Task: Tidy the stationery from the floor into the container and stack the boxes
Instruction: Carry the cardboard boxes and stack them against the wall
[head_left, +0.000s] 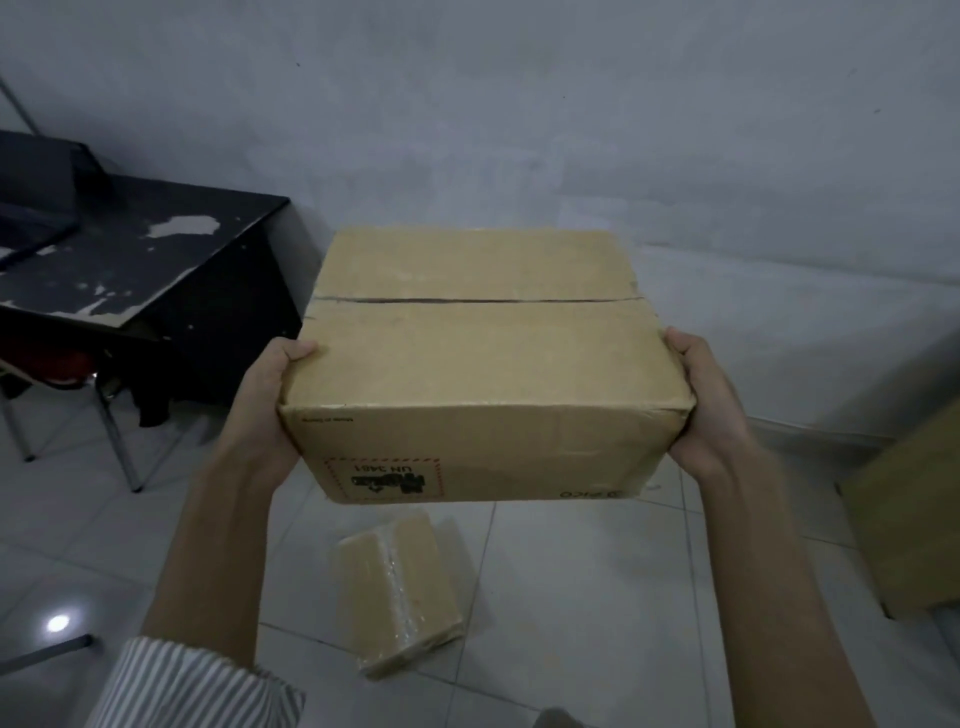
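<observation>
Head view: the large cardboard box (483, 358) is held in the air above the tiled floor (597, 597), with the left hand (265, 410) and right hand (709, 410) clamped on its opposite side walls. The walls look stiff, and the load appears moderate; grip low at the side edges. The top flaps are closed, so the contents cannot be seen. A smaller taped box (400, 592) lies on the floor directly below.

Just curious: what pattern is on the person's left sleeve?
Thin grey and white stripes on the left sleeve, seen in the head view.
</observation>
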